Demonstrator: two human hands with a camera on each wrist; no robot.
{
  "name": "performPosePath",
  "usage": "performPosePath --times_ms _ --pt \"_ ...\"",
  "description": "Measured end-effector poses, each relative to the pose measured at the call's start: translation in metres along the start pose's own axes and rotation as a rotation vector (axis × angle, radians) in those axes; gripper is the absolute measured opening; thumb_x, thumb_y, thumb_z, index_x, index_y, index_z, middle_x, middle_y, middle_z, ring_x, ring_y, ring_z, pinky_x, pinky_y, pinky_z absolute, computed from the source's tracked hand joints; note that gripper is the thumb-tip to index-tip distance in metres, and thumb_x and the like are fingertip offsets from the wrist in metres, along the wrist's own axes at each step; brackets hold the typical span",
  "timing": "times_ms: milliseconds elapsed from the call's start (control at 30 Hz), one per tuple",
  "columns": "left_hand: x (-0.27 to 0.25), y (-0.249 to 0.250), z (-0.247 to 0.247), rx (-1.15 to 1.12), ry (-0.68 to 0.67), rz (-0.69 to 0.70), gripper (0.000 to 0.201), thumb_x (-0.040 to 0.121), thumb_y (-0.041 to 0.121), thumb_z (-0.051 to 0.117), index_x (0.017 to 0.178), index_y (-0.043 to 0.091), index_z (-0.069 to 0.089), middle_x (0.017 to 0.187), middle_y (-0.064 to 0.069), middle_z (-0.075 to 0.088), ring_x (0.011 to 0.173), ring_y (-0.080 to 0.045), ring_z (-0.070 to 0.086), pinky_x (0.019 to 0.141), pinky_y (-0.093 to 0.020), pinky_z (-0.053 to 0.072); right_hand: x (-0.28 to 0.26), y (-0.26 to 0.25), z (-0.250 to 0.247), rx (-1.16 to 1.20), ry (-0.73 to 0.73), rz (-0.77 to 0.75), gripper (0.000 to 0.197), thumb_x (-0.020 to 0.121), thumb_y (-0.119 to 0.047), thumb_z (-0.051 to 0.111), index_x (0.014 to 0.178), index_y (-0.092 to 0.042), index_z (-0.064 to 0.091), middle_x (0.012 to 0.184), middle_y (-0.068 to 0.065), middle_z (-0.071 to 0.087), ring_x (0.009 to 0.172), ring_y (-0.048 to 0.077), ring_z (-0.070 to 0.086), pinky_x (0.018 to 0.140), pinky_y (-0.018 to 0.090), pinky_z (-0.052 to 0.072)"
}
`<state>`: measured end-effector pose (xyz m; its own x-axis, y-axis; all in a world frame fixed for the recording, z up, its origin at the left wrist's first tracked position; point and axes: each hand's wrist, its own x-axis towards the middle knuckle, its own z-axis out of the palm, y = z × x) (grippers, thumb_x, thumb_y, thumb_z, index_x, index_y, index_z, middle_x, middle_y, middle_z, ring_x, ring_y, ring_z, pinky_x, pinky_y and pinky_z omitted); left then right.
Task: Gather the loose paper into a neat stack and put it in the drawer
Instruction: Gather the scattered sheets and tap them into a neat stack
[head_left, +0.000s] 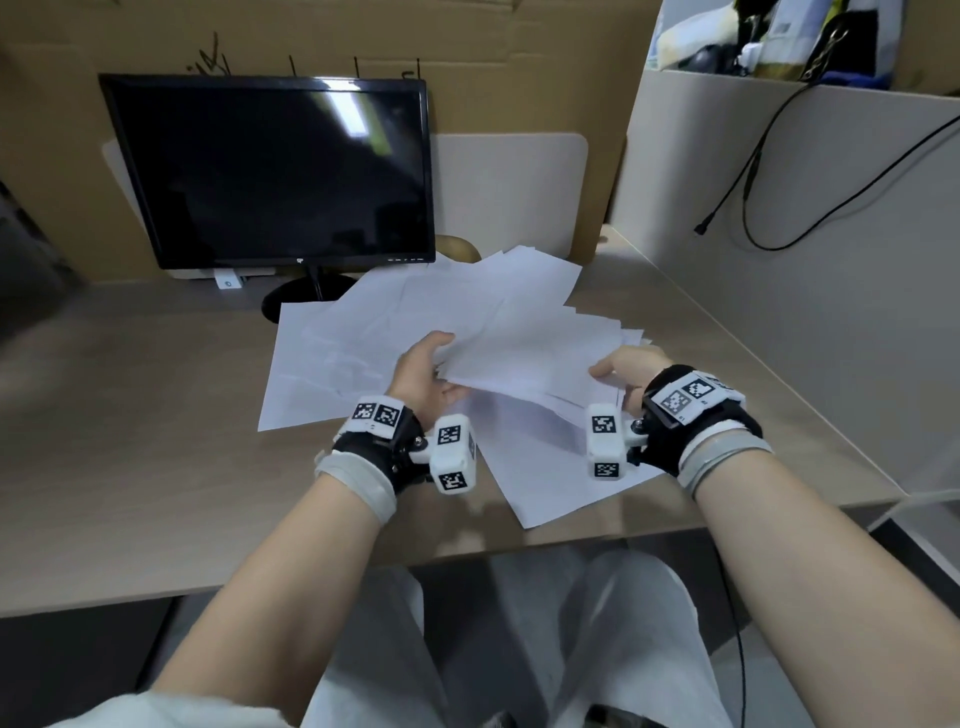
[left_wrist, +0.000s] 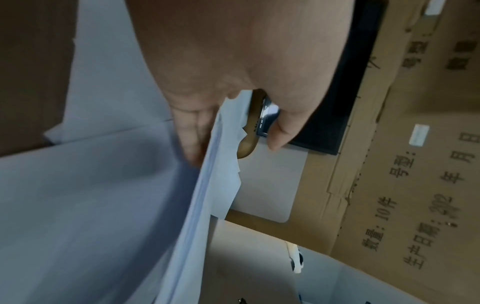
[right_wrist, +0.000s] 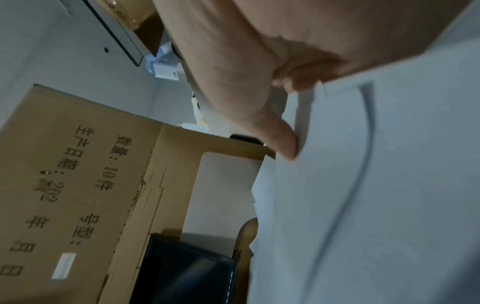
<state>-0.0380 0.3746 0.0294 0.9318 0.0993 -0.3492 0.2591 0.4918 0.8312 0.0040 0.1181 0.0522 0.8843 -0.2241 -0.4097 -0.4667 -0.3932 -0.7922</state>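
Several white sheets lie fanned out on the beige desk (head_left: 130, 415). A loose bundle of paper (head_left: 530, 353) is lifted slightly above them at the centre. My left hand (head_left: 441, 358) grips the bundle's left edge; in the left wrist view the sheaf (left_wrist: 207, 185) runs between the thumb (left_wrist: 275, 142) and the fingers (left_wrist: 192, 144). My right hand (head_left: 615, 371) holds the right edge, its thumb (right_wrist: 285, 148) pressed on the top sheet (right_wrist: 363, 185) and its fingers hidden under the paper. More loose sheets (head_left: 332, 358) stay flat on the desk. No drawer is in view.
A dark monitor (head_left: 270, 171) on a stand is at the back left, in front of a cardboard wall (head_left: 467, 52). A grey partition (head_left: 779, 208) with a hanging black cable (head_left: 758, 156) bounds the right side. One sheet (head_left: 540, 483) reaches near the desk's front edge.
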Motion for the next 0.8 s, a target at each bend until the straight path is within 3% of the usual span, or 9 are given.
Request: performPosePath --times_ms 67,133,200,333,433,533,600,667,800 --pt "-0.008 0.004 0.006 0.182 -0.001 -0.073 0.029 0.092 0.03 0.065 0.108 0.006 0.06 0.088 -0.009 0.057 0.078 -0.028 0.058 0.066 -0.034 0.051 -0.003 0.003 -0.009 -0.107 -0.028 0.039 0.056 0.069 -0.018 0.078 0.119 -0.001 0.057 0.088 0.013 0.063 0.054 0.023 0.056 0.04 0.029 0.045" --pt "-0.012 0.006 0.009 0.384 0.012 -0.075 0.031 0.093 0.029 0.065 0.114 0.006 0.06 0.088 -0.008 0.059 0.071 -0.024 0.058 0.06 -0.029 0.05 -0.015 0.003 -0.015 -0.199 -0.037 0.042 0.058 0.069 -0.02 0.078 0.12 -0.003 0.057 0.08 0.012 0.061 0.051 0.022 0.052 0.035 0.022 0.036" --pt "-0.015 0.006 0.01 0.501 0.029 -0.069 0.049 0.086 0.029 0.073 0.123 -0.001 0.062 0.096 -0.014 0.065 0.073 -0.027 0.065 0.062 -0.03 0.055 -0.029 -0.001 -0.016 -0.254 -0.01 0.02 0.046 0.08 -0.017 0.072 0.119 -0.002 0.054 0.071 0.011 0.05 0.049 0.021 0.042 0.04 0.024 0.035" --pt "-0.009 0.001 0.0 0.826 0.052 -0.161 0.086 0.049 0.038 0.087 0.123 0.002 0.062 0.116 -0.019 0.072 0.099 -0.039 0.074 0.091 -0.052 0.057 -0.038 0.002 -0.01 -0.308 0.059 -0.045 0.049 0.088 -0.015 0.065 0.133 0.0 0.053 0.091 0.008 0.058 0.072 0.024 0.058 0.062 0.027 0.045" --pt "-0.024 -0.002 0.002 0.904 0.051 -0.151 0.057 0.077 0.029 0.085 0.122 0.004 0.06 0.12 -0.014 0.069 0.103 -0.03 0.072 0.08 -0.04 0.063 -0.043 0.006 -0.001 -0.227 0.033 -0.044 0.054 0.091 -0.019 0.065 0.139 -0.003 0.046 0.102 0.008 0.054 0.058 0.014 0.051 0.046 0.025 0.036" --pt "-0.033 -0.002 0.005 1.0 0.076 -0.128 0.056 0.086 0.032 0.078 0.126 0.0 0.056 0.119 -0.018 0.067 0.105 -0.032 0.069 0.088 -0.041 0.06 -0.041 0.006 0.008 -0.158 0.035 -0.056 0.061 0.09 -0.021 0.066 0.144 -0.005 0.043 0.101 0.009 0.058 0.058 0.017 0.055 0.05 0.026 0.042" --pt "-0.04 0.005 0.01 1.093 0.083 -0.088 0.062 0.091 0.039 0.072 0.13 -0.003 0.049 0.097 -0.011 0.06 0.086 -0.031 0.066 0.063 -0.029 0.056 -0.044 0.006 0.011 -0.121 0.012 -0.024 0.059 0.088 -0.023 0.068 0.14 -0.006 0.047 0.088 0.007 0.061 0.059 0.017 0.058 0.054 0.028 0.046" --pt "-0.04 0.011 0.012 1.123 0.086 -0.073 0.065 0.092 0.042 0.069 0.133 -0.002 0.045 0.097 -0.01 0.05 0.084 -0.03 0.061 0.051 -0.027 0.042 -0.046 0.007 0.014 -0.1 -0.005 -0.005 0.045 0.088 -0.021 0.068 0.127 -0.006 0.052 0.078 0.004 0.056 0.057 0.014 0.057 0.052 0.026 0.044" --pt "-0.033 0.007 0.012 1.138 0.116 -0.06 0.062 0.094 0.041 0.066 0.136 0.001 0.044 0.103 -0.01 0.048 0.104 -0.033 0.059 0.069 -0.03 0.043 -0.051 0.003 0.019 -0.2 -0.042 -0.029 0.031 0.09 -0.029 0.065 0.107 -0.009 0.049 0.074 0.003 0.051 0.053 0.014 0.053 0.047 0.024 0.035"
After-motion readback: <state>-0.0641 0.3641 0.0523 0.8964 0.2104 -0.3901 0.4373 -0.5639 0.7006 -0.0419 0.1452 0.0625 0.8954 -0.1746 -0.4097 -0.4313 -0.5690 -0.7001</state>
